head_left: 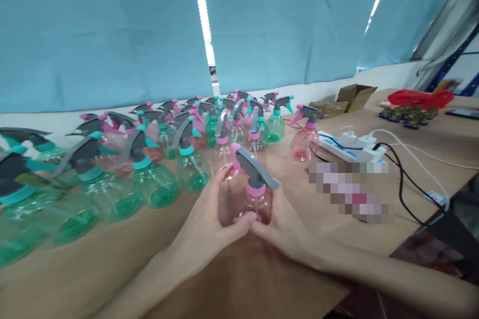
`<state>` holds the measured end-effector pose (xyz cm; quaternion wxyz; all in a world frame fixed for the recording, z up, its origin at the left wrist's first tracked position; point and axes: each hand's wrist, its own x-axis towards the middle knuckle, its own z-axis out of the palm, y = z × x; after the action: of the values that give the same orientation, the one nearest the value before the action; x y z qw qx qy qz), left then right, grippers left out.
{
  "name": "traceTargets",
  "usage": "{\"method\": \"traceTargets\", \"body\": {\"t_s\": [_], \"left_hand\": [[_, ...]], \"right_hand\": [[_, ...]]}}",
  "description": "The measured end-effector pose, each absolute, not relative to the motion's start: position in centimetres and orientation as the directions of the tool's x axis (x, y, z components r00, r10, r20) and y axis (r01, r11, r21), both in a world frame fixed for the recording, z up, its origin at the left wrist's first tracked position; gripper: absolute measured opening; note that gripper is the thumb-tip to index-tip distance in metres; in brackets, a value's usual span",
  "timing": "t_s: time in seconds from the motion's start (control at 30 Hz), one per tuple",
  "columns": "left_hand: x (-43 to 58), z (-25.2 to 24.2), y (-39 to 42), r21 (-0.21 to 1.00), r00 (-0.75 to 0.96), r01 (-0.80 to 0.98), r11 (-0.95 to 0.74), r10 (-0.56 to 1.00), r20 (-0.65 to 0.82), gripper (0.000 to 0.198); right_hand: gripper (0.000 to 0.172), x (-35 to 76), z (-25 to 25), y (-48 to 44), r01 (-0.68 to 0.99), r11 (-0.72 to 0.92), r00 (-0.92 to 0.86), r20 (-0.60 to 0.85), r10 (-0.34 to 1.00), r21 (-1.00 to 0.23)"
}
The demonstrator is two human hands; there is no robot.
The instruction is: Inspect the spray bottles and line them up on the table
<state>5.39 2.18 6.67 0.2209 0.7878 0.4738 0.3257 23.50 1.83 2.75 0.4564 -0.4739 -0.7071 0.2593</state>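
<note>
A small pink spray bottle with a grey trigger head and a pink collar stands on the brown table right in front of me. My left hand wraps round its left side, fingers curled to the bottle's front. From the right, my right hand cups the bottle's base, and the fingertips of the two hands meet in front of it. Behind stand several more spray bottles, green and pink, all with grey triggers.
A white power strip with plugs and black and white cables lies to the right. Further back right are an open cardboard box, a red bag and small dark objects. Blue curtains hang behind. The table's edge runs at the lower right.
</note>
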Motion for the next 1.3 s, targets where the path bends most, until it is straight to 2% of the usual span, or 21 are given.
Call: {"method": "traceTargets", "body": {"t_s": [0.1, 0.2, 0.3, 0.43, 0.53, 0.73, 0.87, 1.03, 1.13, 1.2, 1.3], "left_hand": [[4.7, 8.5, 1.7, 0.682, 0.240, 0.627, -0.377, 0.926, 0.292, 0.078], [4.0, 9.6, 1.7, 0.691, 0.166, 0.636, -0.345, 0.935, 0.314, 0.066], [3.6, 10.4, 1.8, 0.722, 0.099, 0.616, -0.316, 0.940, 0.326, 0.054], [3.5, 10.7, 1.6, 0.751, 0.047, 0.601, -0.275, 0.949, 0.311, 0.056], [3.6, 10.2, 1.1, 0.769, 0.065, 0.557, -0.315, 0.939, 0.339, 0.051], [3.2, 9.0, 0.4, 0.806, 0.146, 0.392, -0.443, 0.895, 0.421, 0.023], [2.9, 9.0, 0.6, 0.782, 0.129, 0.398, -0.479, 0.873, 0.469, 0.021], [2.4, 9.6, 1.1, 0.762, 0.133, 0.450, -0.466, 0.878, 0.459, 0.007], [2.1, 9.9, 1.3, 0.762, 0.147, 0.454, -0.463, 0.882, 0.448, 0.009], [2.0, 10.0, 1.4, 0.750, 0.160, 0.471, -0.464, 0.881, 0.445, 0.013], [1.9, 9.9, 1.6, 0.726, 0.163, 0.500, -0.472, 0.875, 0.456, 0.018]], "right_hand": [[0.056, 21.2, 3.3, 1.5, 0.425, 0.514, -0.254, 0.448, 0.858, -0.745], [0.049, 19.0, 3.5, 1.0, 0.495, 0.542, -0.285, 0.463, 0.839, -0.679], [0.054, 17.4, 3.2, 0.6, 0.565, 0.583, -0.323, 0.494, 0.807, -0.583], [0.062, 16.1, 2.6, 0.0, 0.568, 0.655, -0.383, 0.544, 0.747, -0.498], [0.066, 15.9, 1.9, -0.6, 0.608, 0.676, -0.409, 0.566, 0.716, -0.416], [0.086, 16.7, -0.1, -1.5, 0.616, 0.736, -0.492, 0.593, 0.637, -0.280], [0.081, 17.9, 0.3, -1.3, 0.532, 0.786, -0.556, 0.570, 0.605, -0.315], [0.060, 20.0, 2.1, 0.5, 0.416, 0.772, -0.634, 0.456, 0.625, -0.480], [0.045, 21.2, 2.2, 2.6, 0.385, 0.721, -0.634, 0.403, 0.660, -0.576], [0.032, 21.8, 1.6, 4.1, 0.410, 0.730, -0.634, 0.404, 0.659, -0.547], [0.027, 22.3, 0.4, 6.1, 0.431, 0.784, -0.656, 0.442, 0.612, -0.446]]}}
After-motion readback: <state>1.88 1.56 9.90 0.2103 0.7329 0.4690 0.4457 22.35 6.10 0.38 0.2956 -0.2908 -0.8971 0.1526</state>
